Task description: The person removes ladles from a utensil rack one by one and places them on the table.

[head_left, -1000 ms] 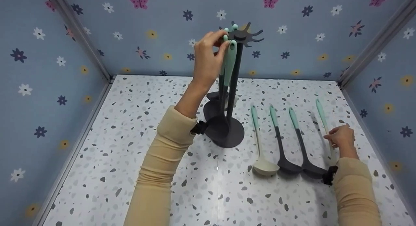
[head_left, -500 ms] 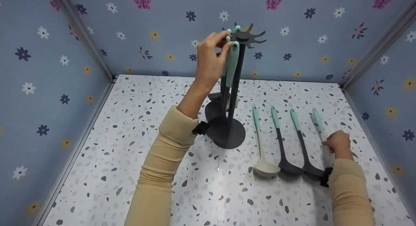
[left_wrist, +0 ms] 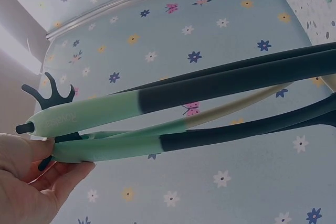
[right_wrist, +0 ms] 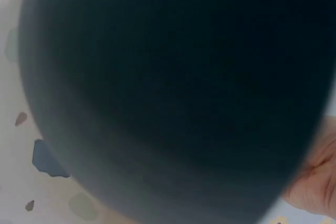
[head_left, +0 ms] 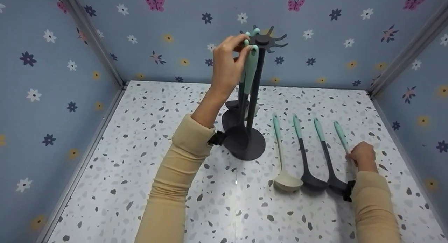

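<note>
L hand [head_left: 228,63] pinches green handle [left_wrist: 107,149]; R hand [head_left: 363,156] grips utensil [head_left: 341,134] lower R, head cam only; dark bowl [right_wrist: 173,82] fills R-wrist.

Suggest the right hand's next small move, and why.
Probably release the mint-handled, pale-shafted utensil once it's fully down: the right hand grips it just right of the mint-handled black ladle lying on the speckled white table.

Ladle handles [head_left: 319,129] are mint green, stand [head_left: 256,85] is dark grey, wall [head_left: 224,8] is blue with flowers [head_left: 335,14] and pink butterflies [head_left: 154,3], bench [head_left: 224,215] is grey-flecked white, sleeves [head_left: 175,176] kinda tan.
</note>
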Demonstrator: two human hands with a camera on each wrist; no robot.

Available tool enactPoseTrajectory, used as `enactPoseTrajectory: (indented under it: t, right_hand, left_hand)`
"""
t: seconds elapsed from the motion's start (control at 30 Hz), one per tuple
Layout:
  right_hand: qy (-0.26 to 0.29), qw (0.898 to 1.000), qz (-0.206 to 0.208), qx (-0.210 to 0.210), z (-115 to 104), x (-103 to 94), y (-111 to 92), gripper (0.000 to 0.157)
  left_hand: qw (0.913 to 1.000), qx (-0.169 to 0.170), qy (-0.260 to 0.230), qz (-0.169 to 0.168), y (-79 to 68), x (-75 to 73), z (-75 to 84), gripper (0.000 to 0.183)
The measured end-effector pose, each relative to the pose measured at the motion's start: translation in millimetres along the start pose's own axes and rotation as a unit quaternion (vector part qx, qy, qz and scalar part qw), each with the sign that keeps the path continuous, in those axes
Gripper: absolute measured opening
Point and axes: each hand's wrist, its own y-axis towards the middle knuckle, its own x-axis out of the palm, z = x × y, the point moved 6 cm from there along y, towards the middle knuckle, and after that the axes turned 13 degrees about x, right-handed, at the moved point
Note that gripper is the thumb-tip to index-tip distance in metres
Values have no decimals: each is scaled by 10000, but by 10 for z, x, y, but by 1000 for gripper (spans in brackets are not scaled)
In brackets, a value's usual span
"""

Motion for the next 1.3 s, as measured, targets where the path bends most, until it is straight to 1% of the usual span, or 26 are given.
enactPoseTrajectory:
  t: [0.17, 0.27, 0.37, 0.47, 0.53, 0.6, 0.73, 0.83, 0.9, 0.97, 1.07, 1.13, 1.17, 1.2, 1.23, 1.27, 1.3]
  right_hand:
    - [-211, 9996, 20, -186, -14, 22, 1, 22]
    - [-225, 9996, 17, -158, -9, 35, 4, 24]
    - [-251, 9996, -19, -157, -12, 20, -19, 30]
    - [-239, 9993, 47, -301, -50, -36, -57, 40]
    - [-195, 9987, 168, -432, -89, -88, -87, 45]
    - [-90, 9977, 342, -582, -136, -135, -124, 46]
    - [265, 9938, 701, -818, -222, -204, -227, 43]
    - [618, 9881, 954, -1037, -289, -260, -321, 42]
    - [839, 9821, 1132, -1247, -345, -307, -390, 43]
    - [1075, 9740, 1334, -1480, -410, -361, -469, 44]
    - [1474, 9589, 1603, -1820, -514, -442, -583, 44]
    - [1799, 9482, 1694, -1999, -576, -490, -629, 42]
    - [2003, 9416, 1679, -2122, -593, -504, -622, 42]
    - [2323, 9319, 1600, -2281, -585, -496, -539, 40]
    - [2494, 9253, 1559, -2393, -602, -513, -526, 40]
    - [2819, 9115, 1442, -2626, -598, -507, -451, 38]
    - [2944, 9059, 1386, -2712, -635, -530, -473, 39]
  left_hand:
    - [9998, 125, 168, 7, -3, -2, -1, 22]
    - [9998, 123, 186, 9, -3, -2, -7, 22]
    - [9998, 90, 180, 2, -5, 2, -13, 22]
    - [9998, 78, 180, 12, -9, 1, -16, 21]
    - [9998, 77, 178, 25, -13, -2, -17, 21]
    - [9998, 64, 167, 27, -13, -4, -15, 22]
    - [9999, 47, 130, 24, -10, -3, -11, 21]
    - [9999, 69, 106, 30, -8, -2, -10, 21]
    - [9999, 78, 112, 34, -9, -3, -10, 21]
    - [9999, 62, 109, 24, -10, -2, -8, 21]
    - [9999, 4, 119, 8, -9, -1, -10, 21]
    - [9999, -32, 97, 2, -6, 1, -13, 21]
    - [10000, -41, 84, 5, -6, 2, -15, 21]
    - [10000, -44, 69, 6, -5, 2, -16, 21]
    - [10000, -33, 58, 11, -5, 2, -17, 21]
    - [10000, -20, 51, 13, -5, 2, -18, 21]
    - [10000, -9, 42, 15, -6, 1, -18, 22]
